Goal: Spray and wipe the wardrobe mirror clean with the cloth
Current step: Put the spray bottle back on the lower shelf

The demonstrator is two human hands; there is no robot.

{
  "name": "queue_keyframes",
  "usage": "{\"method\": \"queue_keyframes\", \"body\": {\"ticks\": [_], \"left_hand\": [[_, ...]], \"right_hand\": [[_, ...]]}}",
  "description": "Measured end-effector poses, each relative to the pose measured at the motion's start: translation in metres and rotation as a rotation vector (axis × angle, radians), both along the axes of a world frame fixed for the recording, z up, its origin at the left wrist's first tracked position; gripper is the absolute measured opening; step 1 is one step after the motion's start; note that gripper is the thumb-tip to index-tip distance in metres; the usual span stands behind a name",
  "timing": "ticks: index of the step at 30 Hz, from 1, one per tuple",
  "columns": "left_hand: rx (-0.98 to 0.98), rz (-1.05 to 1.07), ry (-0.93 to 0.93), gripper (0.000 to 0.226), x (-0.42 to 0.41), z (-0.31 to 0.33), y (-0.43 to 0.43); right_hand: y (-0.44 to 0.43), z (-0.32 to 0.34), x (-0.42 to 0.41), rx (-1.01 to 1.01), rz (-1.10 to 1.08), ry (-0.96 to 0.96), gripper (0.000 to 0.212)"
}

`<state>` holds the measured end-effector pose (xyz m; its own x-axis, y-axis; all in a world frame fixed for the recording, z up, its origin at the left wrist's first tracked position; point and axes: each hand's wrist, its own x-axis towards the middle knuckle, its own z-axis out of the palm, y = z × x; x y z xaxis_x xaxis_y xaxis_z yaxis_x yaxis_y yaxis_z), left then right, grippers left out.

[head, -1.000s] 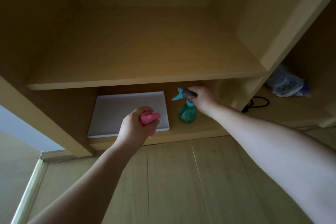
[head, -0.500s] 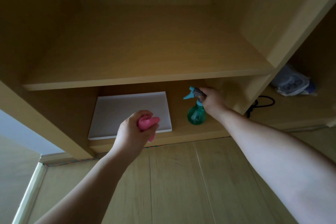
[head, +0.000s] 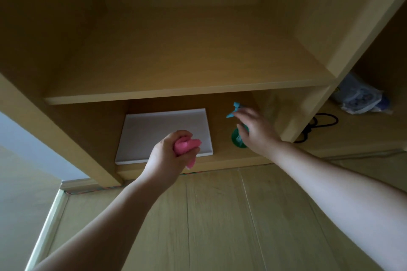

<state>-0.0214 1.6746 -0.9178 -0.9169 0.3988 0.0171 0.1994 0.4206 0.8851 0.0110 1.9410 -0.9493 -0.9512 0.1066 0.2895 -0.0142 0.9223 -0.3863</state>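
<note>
**Cloth in my left fist, right hand loose at the bottle**

I look down into the lower bays of the wardrobe (head: 343, 35), both arms stretched forward.

My left hand (head: 169, 156) is curled tight round the pink cloth (head: 187, 145). The cloth is bunched in my fist, and one end hangs below my fingers. It sits in the air in front of the bottom bay, over the near edge of a flat white tray (head: 154, 132).

My right hand (head: 256, 130) is at the bottle (head: 235, 139). Its fingers are spread and loose, not wrapped round anything. They lie across the neck and hide most of it. I cannot tell if they touch it. The bottle stands upright on the bottom board (head: 220, 161), just right of the tray and under the shelf (head: 176, 94). Its body is clear green, and the blue trigger head pokes out to the left above my fingertips. Any label on it is hidden by my hand.

In the next bay to the right lies a coiled black cable (head: 320, 125). Behind it is a crumpled clear packet (head: 359, 99) with blue print, too blurred to read.

Below the wardrobe is a pale wood floor (head: 220, 222), and a striped cord (head: 88, 190) runs along its edge at the left.
</note>
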Motion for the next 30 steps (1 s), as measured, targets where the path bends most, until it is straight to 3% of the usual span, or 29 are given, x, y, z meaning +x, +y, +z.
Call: {"method": "queue_keyframes", "body": {"ticks": [5, 10, 13, 17, 21, 24, 30], "left_hand": [[0.044, -0.040, -0.045, 0.039, 0.002, 0.002, -0.005], [0.102, -0.152, -0.013, 0.043, 0.004, 0.010, -0.014], [0.032, -0.161, 0.098, 0.056, 0.005, 0.011, -0.019], [-0.047, -0.097, 0.088, 0.084, 0.001, 0.007, -0.026], [0.000, 0.030, 0.019, 0.066, -0.001, 0.004, -0.027], [0.068, 0.009, -0.042, 0.067, -0.001, 0.004, -0.026], [0.042, 0.016, -0.023, 0.052, -0.005, 0.004, -0.030]], "right_hand": [[-0.064, 0.018, 0.019, -0.277, 0.351, -0.060, 0.042], [-0.100, 0.034, 0.022, -0.677, 0.372, -0.136, 0.043], [-0.110, 0.041, 0.023, -0.791, 0.405, -0.126, 0.050], [-0.119, 0.044, 0.023, -0.833, 0.448, -0.156, 0.043], [-0.123, 0.041, 0.025, -0.787, 0.353, -0.105, 0.023], [-0.121, 0.038, 0.023, -0.701, 0.257, -0.035, 0.011], [-0.113, 0.037, 0.020, -0.627, 0.167, -0.032, 0.024]]}}
